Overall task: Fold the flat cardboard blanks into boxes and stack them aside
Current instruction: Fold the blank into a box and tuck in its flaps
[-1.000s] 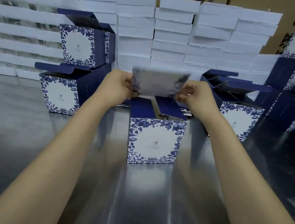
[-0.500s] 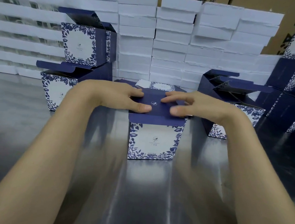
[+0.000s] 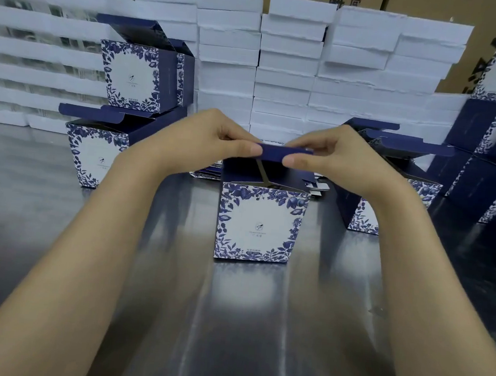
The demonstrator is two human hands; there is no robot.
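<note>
A blue-and-white floral box (image 3: 258, 224) stands upright in the middle of the steel table (image 3: 229, 321), its top open. Its navy lid flap (image 3: 273, 154) is raised above the opening. My left hand (image 3: 208, 142) pinches the flap's left end and my right hand (image 3: 330, 159) pinches its right end, thumbs toward me. Behind the box a low pile of flat blanks (image 3: 209, 171) lies partly hidden. Folded boxes with open lids stand at the left (image 3: 93, 156), with another (image 3: 136, 79) stacked on top, and at the right (image 3: 391, 182).
White flat cartons (image 3: 287, 71) are stacked in a wall along the back. More navy boxes (image 3: 494, 134) pile up at the far right, in front of brown cartons (image 3: 430, 6). Bare steel lies between me and the box.
The lid flap, pressed flat over the box half a second ago, is now lifted up between both hands' fingertips, and the box top stands open.
</note>
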